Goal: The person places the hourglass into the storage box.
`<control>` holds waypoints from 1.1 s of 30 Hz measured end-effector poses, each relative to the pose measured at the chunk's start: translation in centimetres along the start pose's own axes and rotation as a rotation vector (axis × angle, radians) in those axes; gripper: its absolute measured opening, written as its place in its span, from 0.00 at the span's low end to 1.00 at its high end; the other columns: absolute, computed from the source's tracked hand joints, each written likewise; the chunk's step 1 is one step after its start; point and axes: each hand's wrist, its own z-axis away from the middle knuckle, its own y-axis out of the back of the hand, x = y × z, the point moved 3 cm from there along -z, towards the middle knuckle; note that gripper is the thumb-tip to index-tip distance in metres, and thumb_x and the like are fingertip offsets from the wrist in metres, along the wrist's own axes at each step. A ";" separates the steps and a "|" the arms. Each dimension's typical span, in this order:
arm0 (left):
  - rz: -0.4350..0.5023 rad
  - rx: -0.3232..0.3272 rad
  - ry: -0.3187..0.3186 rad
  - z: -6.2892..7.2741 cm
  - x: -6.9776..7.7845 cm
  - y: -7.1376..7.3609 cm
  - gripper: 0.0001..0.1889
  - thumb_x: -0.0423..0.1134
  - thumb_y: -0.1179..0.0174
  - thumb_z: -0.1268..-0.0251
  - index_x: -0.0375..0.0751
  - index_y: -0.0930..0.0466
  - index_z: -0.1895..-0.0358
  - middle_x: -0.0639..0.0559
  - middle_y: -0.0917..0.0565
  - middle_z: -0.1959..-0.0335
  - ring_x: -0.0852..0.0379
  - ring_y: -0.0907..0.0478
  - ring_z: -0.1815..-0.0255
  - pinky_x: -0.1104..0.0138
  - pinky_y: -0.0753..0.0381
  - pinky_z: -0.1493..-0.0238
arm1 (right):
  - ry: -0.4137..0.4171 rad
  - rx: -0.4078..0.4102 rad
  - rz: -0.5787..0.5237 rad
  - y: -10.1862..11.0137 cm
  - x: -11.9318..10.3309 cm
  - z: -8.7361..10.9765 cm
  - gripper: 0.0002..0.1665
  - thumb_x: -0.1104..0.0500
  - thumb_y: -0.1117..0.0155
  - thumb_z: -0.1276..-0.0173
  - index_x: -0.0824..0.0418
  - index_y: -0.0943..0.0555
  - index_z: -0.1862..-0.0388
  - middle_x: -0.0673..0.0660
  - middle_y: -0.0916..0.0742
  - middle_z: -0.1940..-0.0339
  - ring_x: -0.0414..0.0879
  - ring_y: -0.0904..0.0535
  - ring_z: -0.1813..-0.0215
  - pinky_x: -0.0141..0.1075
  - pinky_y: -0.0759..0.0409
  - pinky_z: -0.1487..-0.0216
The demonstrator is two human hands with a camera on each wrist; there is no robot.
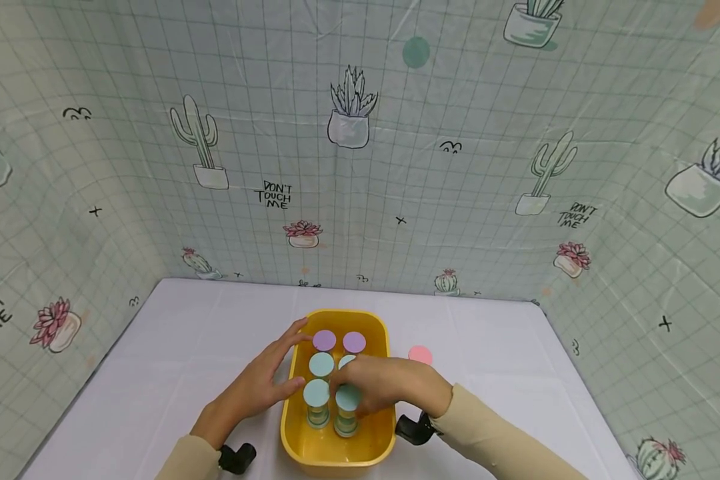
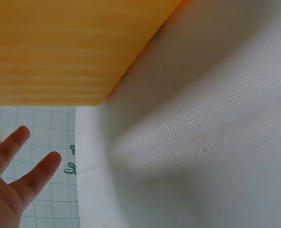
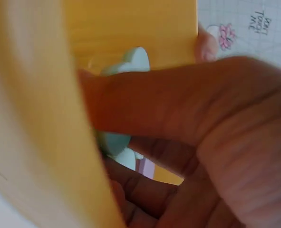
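Observation:
In the head view a yellow plastic tub holds several small cylindrical jars with round lids. Two purple lids are at the far end. Nearer are mint lids, among them the front left jar. My right hand reaches into the tub and grips the front right mint-lidded jar; it partly covers another mint lid behind. In the right wrist view the tub wall hides part of the fingers. My left hand, fingers spread, is at the tub's left rim and holds nothing.
On the white table, right of the tub, is a round pink lid, partly hidden by my right wrist. A patterned cloth stands behind and at both sides. Black wrist-camera mounts sit beneath my wrists.

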 end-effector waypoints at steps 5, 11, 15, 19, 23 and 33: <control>-0.008 -0.001 -0.003 0.0 0.0 -0.1 0.30 0.52 0.40 0.33 0.62 0.33 0.27 0.58 0.46 0.15 0.38 0.39 0.19 0.30 0.34 0.30 | -0.011 -0.008 0.017 -0.2 0.2 0.0 0.22 0.63 0.18 0.43 0.53 0.13 0.49 0.42 0.12 0.54 0.32 0.20 0.51 0.25 0.20 0.42; -0.003 0.004 -0.006 -0.1 0.1 -0.1 0.31 0.52 0.39 0.33 0.62 0.33 0.27 0.58 0.46 0.15 0.39 0.39 0.19 0.31 0.33 0.30 | -0.020 -0.011 0.018 -0.3 0.3 -0.1 0.23 0.64 0.18 0.43 0.52 0.12 0.49 0.42 0.11 0.53 0.32 0.20 0.51 0.26 0.20 0.41; 0.007 0.004 0.003 0.0 0.1 -0.1 0.31 0.52 0.39 0.34 0.63 0.33 0.27 0.58 0.46 0.15 0.39 0.39 0.19 0.31 0.33 0.30 | -0.014 -0.011 0.024 -0.4 0.3 -0.1 0.23 0.64 0.19 0.43 0.53 0.12 0.48 0.42 0.11 0.52 0.33 0.20 0.50 0.26 0.20 0.41; 0.012 0.002 0.009 0.0 0.2 -0.1 0.31 0.52 0.39 0.33 0.62 0.33 0.27 0.58 0.46 0.15 0.39 0.39 0.19 0.32 0.32 0.30 | -0.010 -0.016 0.034 -0.5 0.4 -0.2 0.23 0.64 0.19 0.43 0.53 0.12 0.47 0.43 0.11 0.51 0.33 0.20 0.50 0.26 0.20 0.42; 0.022 -0.001 0.009 0.0 0.2 -0.1 0.31 0.51 0.39 0.33 0.62 0.34 0.27 0.57 0.46 0.15 0.39 0.40 0.19 0.34 0.29 0.31 | -0.002 -0.021 0.064 -0.4 0.3 -0.4 0.22 0.65 0.20 0.42 0.53 0.12 0.49 0.43 0.11 0.52 0.33 0.19 0.51 0.25 0.20 0.43; 0.024 -0.005 0.013 0.0 0.3 0.0 0.31 0.51 0.39 0.33 0.61 0.34 0.26 0.57 0.46 0.15 0.39 0.40 0.19 0.36 0.27 0.32 | -0.011 -0.044 0.114 -0.1 0.1 -0.6 0.23 0.65 0.21 0.41 0.53 0.12 0.46 0.43 0.11 0.51 0.34 0.18 0.52 0.25 0.18 0.45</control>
